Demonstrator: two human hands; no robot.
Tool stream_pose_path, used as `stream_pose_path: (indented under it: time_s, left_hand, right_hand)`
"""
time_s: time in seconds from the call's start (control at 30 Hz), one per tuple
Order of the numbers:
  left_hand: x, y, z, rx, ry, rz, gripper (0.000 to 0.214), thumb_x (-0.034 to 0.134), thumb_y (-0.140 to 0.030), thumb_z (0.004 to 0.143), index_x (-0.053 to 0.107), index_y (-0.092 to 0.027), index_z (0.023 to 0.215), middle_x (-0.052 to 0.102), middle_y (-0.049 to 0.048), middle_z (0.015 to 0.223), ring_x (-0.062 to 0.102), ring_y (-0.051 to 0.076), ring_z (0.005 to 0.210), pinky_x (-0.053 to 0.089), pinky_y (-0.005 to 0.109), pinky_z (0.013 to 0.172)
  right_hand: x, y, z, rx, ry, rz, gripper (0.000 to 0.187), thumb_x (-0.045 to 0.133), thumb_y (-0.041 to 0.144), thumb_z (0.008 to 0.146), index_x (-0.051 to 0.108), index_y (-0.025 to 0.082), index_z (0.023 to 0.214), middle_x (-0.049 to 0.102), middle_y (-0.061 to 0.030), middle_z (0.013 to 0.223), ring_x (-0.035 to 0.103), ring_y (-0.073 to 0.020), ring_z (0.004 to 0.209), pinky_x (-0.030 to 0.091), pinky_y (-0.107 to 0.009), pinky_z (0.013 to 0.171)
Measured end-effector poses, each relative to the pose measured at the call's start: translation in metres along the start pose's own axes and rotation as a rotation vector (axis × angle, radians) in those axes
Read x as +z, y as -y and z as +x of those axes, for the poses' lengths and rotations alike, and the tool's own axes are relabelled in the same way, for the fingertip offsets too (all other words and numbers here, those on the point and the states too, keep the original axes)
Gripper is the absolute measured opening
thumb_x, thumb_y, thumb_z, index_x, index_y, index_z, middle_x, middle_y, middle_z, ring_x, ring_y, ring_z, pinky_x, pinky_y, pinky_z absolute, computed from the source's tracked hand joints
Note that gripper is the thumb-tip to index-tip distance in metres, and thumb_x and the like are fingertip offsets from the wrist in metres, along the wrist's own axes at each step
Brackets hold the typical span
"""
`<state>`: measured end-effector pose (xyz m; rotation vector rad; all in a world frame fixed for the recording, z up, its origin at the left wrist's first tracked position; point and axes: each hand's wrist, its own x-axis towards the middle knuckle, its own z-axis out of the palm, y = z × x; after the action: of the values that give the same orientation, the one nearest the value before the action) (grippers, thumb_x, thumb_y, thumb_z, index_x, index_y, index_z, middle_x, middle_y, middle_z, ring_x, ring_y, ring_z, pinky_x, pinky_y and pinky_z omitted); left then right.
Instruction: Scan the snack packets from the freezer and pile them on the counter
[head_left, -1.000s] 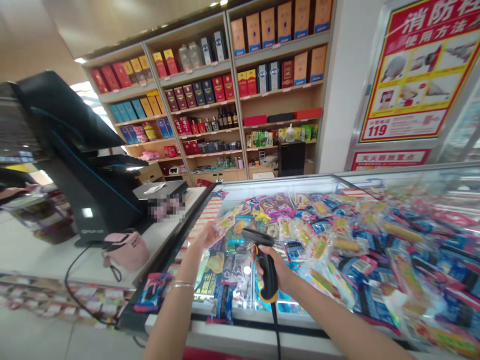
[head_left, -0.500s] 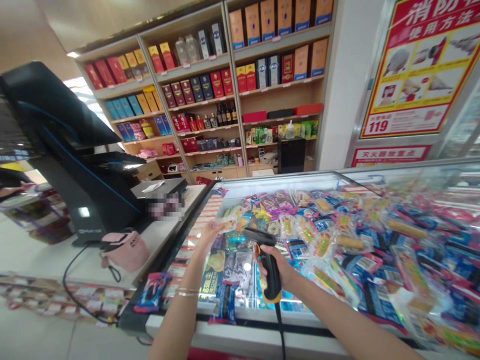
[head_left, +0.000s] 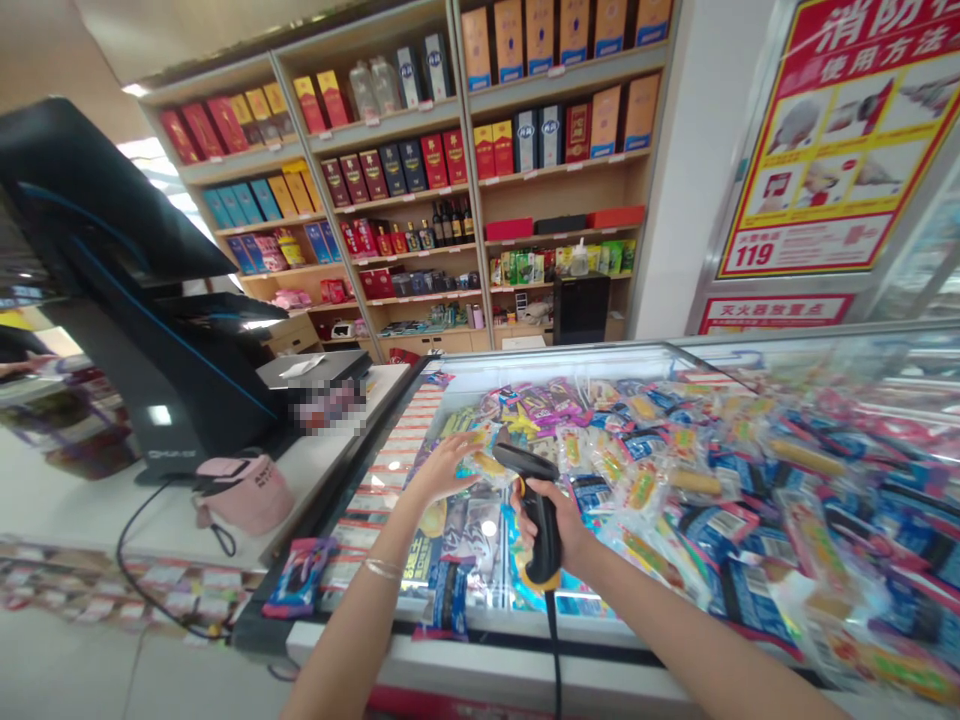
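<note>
My right hand (head_left: 559,525) is wrapped round the grip of a black barcode scanner (head_left: 536,505) with a yellow base, its head pointing left over the chest freezer (head_left: 480,625). My left hand (head_left: 448,465) reaches into the freezer with its fingers spread, resting on the wrapped ice creams (head_left: 495,440) near the left side. It holds nothing that I can see. A thin bracelet (head_left: 382,568) circles my left wrist. The scanner's cable (head_left: 553,650) hangs down over the freezer's front edge.
A black till terminal (head_left: 120,290) stands on the white counter (head_left: 322,460) to the left, with a pink cap (head_left: 244,492) beside it. A wrapped ice cream (head_left: 296,578) lies on the freezer's left corner. Shelves of boxed bottles (head_left: 420,170) fill the back wall.
My left hand has let go of the yellow packet it was holding up and now lies open on the packets. The scanner has shifted slightly right.
</note>
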<state>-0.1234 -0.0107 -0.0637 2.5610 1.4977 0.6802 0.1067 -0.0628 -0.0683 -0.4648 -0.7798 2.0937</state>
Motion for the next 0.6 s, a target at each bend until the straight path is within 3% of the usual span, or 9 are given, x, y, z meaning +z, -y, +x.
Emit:
stream_pose_path:
  time_s: [0.1, 0.23, 0.33, 0.47, 0.6]
  left_hand:
    - [0.014, 0.004, 0.009, 0.009, -0.007, 0.229, 0.048, 0.059, -0.027, 0.081, 0.055, -0.022, 0.129, 0.047, 0.0103, 0.144, 0.050, 0.027, 0.126, 0.038, 0.045, 0.108]
    - [0.030, 0.000, 0.018, -0.012, -0.053, 0.427, 0.033, 0.051, -0.017, 0.085, 0.060, -0.016, 0.116, 0.058, 0.0121, 0.130, 0.054, 0.025, 0.121, 0.040, 0.040, 0.107]
    - [0.036, -0.003, 0.019, -0.055, -0.019, 0.484, 0.028, 0.046, -0.013, 0.087, 0.061, -0.013, 0.111, 0.063, 0.0135, 0.117, 0.056, 0.024, 0.117, 0.044, 0.037, 0.101]
    - [0.042, -0.005, 0.017, -0.131, -0.006, 0.521, 0.037, 0.041, -0.009, 0.088, 0.057, -0.017, 0.121, 0.065, 0.0133, 0.111, 0.060, 0.024, 0.110, 0.051, 0.033, 0.088]
    - [0.044, -0.007, 0.018, -0.129, 0.019, 0.510, 0.045, 0.040, -0.006, 0.088, 0.055, -0.020, 0.127, 0.066, 0.0124, 0.112, 0.062, 0.023, 0.108, 0.048, 0.035, 0.094]
  right_hand:
    - [-0.003, -0.001, 0.001, 0.002, 0.011, 0.017, 0.028, 0.070, 0.041, 0.067, 0.059, 0.016, 0.075, 0.056, 0.0045, 0.057, 0.040, -0.0053, 0.035, 0.035, -0.020, 0.035]
    - [-0.005, -0.001, 0.001, -0.005, 0.023, 0.025, 0.027, 0.068, 0.040, 0.070, 0.058, 0.017, 0.077, 0.056, 0.0042, 0.057, 0.040, -0.0057, 0.036, 0.035, -0.021, 0.036]
    - [-0.004, -0.001, 0.001, -0.006, 0.018, 0.026, 0.027, 0.068, 0.041, 0.069, 0.058, 0.017, 0.077, 0.056, 0.0044, 0.058, 0.040, -0.0056, 0.036, 0.035, -0.021, 0.036]
    - [-0.003, 0.000, 0.000, -0.001, 0.014, 0.017, 0.028, 0.069, 0.042, 0.068, 0.058, 0.016, 0.074, 0.055, 0.0046, 0.057, 0.040, -0.0055, 0.036, 0.035, -0.021, 0.035]
    - [-0.003, 0.001, -0.002, -0.041, 0.019, 0.017, 0.027, 0.068, 0.041, 0.070, 0.058, 0.016, 0.074, 0.056, 0.0043, 0.060, 0.040, -0.0050, 0.036, 0.037, -0.020, 0.036]
